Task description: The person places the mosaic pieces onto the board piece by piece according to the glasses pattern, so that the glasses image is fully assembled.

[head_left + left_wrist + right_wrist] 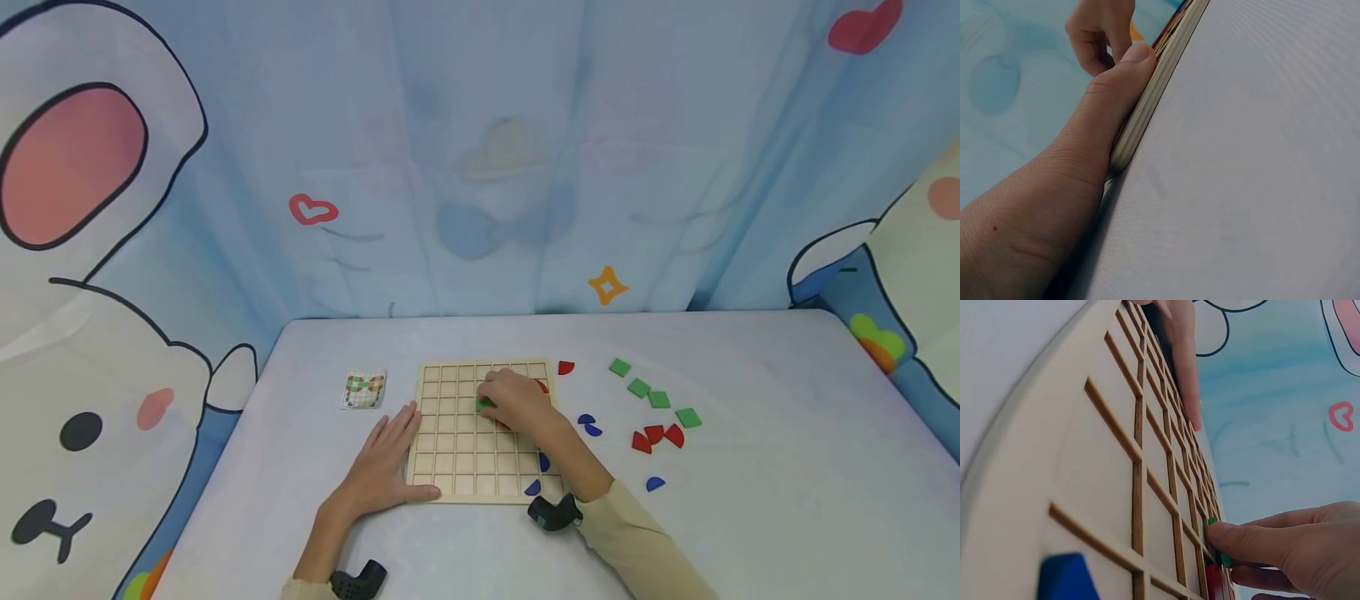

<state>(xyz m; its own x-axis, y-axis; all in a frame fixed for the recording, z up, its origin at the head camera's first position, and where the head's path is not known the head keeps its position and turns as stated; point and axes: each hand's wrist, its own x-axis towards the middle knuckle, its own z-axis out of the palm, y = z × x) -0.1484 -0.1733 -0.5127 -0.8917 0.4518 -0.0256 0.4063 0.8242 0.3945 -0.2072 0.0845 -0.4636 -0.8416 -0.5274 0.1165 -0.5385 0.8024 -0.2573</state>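
A wooden grid board (453, 463) lies on the table. My left hand (384, 467) rests at its lower left corner, fingers straight along the left edge; the left wrist view shows the thumb (1138, 55) on the rim (1147, 109). Over the upper middle of the grid, my right hand (519, 402) pinches a green piece (482, 403). The right wrist view shows that green piece (1225, 559) between thumb and fingers, with a red piece (1214, 581) close by. Blue pieces (533, 487) lie on the lower right cells. My right hand partly hides the red pieces on the board.
Right of the board lie several green squares (659, 400), several red pieces (641, 442) and several blue half-rounds (655, 483). A small patterned card (363, 390) is left of the board. A printed curtain (495, 283) hangs behind the table.
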